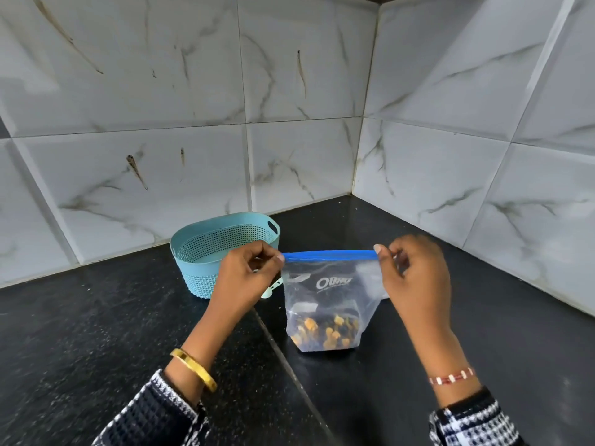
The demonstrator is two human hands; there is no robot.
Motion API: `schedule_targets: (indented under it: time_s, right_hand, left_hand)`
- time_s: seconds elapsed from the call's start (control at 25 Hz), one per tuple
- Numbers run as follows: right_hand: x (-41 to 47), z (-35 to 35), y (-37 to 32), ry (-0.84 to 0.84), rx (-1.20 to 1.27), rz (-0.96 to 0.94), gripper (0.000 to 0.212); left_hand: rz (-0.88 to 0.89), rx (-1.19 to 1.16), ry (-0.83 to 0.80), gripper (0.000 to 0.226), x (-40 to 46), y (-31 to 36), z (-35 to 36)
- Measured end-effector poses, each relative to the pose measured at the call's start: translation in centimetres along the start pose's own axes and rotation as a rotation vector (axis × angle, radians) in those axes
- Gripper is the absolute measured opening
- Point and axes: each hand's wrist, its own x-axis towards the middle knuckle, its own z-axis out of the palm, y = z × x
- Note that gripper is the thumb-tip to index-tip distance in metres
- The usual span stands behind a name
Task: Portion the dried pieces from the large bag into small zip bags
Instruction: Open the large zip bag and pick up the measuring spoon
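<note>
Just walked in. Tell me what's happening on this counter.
A person is holding a clear zip bag upright on the black counter. The left hand pinches one end of its blue zip strip and the right hand pinches the other, stretching it flat. A small portion of yellow and dark dried pieces sits at the bottom. A teal basket stands behind the left hand, by the tiled wall.

The zip bag (328,294) stands on the counter (96,317), the basket (209,252) behind-left of it.
</note>
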Motion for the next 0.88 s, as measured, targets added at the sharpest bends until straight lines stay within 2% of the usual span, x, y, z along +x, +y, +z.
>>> schedule_targets:
  time_s: [0.08, 0.2, 0.4, 0.64, 0.76, 0.88]
  right_hand:
    - [-1.1, 1.0, -1.4, -0.156, 0.146, 0.095, 0.046]
    - [-1.8, 2.9, -2.1, -0.368, 0.226, 0.231, 0.052]
    - [-0.8, 3.7, -2.5, -0.475, 0.394, 0.487, 0.057]
    - [0.1, 3.7, -3.4, -0.520, 0.518, 0.519, 0.037]
    - [-0.2, 3.3, -3.9, -0.590, 0.520, 0.458, 0.021]
    - [-1.0, 3.0, -4.0, -0.629, 0.539, 0.479, 0.013]
  left_hand:
    - [0.006, 0.042, -0.099, 0.019, 0.6, 1.0, 0.3]
    - [-0.024, 0.136, -0.267, 0.017, 1.3, 2.3, 1.5]
    - [-0.058, 0.193, -0.361, 0.010, 1.2, 2.5, 2.0]
    - [-0.318, -0.145, -0.480, 0.011, -0.7, 3.1, 3.3]
    - [-0.421, -0.270, -0.426, 0.015, -1.1, 2.8, 3.6]
    - [-0.441, -0.283, -0.345, 0.014, -1.1, 2.3, 3.8]
